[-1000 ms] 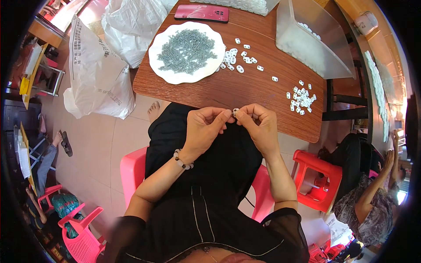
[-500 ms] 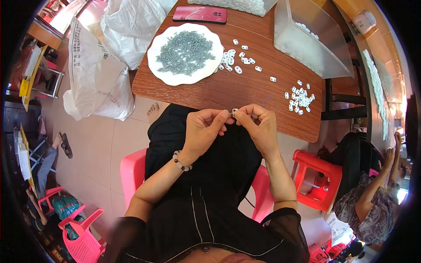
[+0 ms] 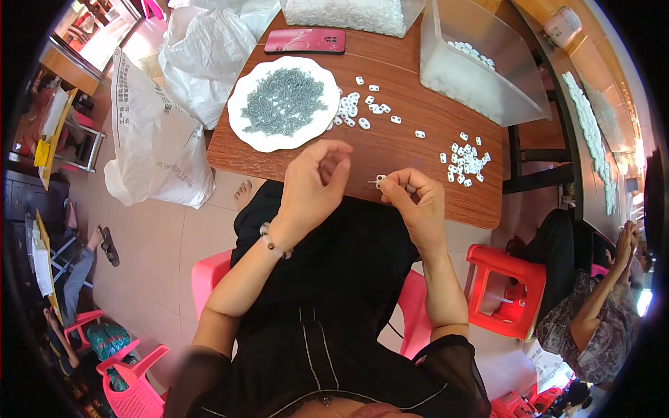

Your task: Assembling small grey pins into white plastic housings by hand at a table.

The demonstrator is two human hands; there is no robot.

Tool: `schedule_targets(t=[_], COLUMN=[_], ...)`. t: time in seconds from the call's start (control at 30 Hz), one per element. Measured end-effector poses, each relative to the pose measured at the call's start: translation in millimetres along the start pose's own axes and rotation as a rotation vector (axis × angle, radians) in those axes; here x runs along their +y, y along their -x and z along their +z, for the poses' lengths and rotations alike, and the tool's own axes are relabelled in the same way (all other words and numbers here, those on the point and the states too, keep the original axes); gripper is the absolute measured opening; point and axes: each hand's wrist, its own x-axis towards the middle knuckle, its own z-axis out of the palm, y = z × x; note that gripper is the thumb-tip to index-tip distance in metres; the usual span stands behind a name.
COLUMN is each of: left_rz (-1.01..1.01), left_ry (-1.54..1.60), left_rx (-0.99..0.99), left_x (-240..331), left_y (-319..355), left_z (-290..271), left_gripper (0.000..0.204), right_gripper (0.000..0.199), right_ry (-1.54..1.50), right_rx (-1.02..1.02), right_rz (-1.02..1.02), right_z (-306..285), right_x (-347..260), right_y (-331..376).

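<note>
Between the thumb and fingers of my right hand is a small white two-hole plastic piece, with a thin grey pin sticking out of it to the left. My left hand hovers by the table's front edge, just below a white scalloped plate. Its fingers are loosely curled, thumb apart, and nothing shows in them. Heaped on the plate are many small grey screw-like pins. Loose white two-hole pieces lie beside the plate, and a pile of similar pieces sits at the table's right.
A pink phone lies behind the plate. Clear plastic bins with white pieces stand at the back. White sacks are on the floor at left. A red stool and another person are at right.
My left hand has let go of the white piece and moved left and up toward the plate. My right hand keeps hold of the piece. The view has shifted slightly.
</note>
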Motion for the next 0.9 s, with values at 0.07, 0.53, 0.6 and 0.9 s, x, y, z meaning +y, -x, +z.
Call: schedule_targets(t=[0.07,0.53,0.6,0.9], left_rz=[0.219,0.537,0.537,0.599], left_ry=[-0.216,-0.967,-0.992,-0.939], left_rx=[-0.008,-0.221,-0.233,-0.210], left_x=[4,7,2,-2], left_y=[-16,-86,-87,-84], left_z=[8,33,29,25], left_gripper=[0.016,0.026,0.026,0.013], right_gripper=[0.012,0.008,0.008,0.009], right_ry=[-0.064,-0.118,-0.118,-0.120], right_rx=[0.030,0.152,0.148,0.123], right_rz=[-0.019,-0.139,-0.142,-0.129], right_z=[-4,-19,-20,-21], right_x=[-3,-17,-15,-13], right_y=[3,8,7,4])
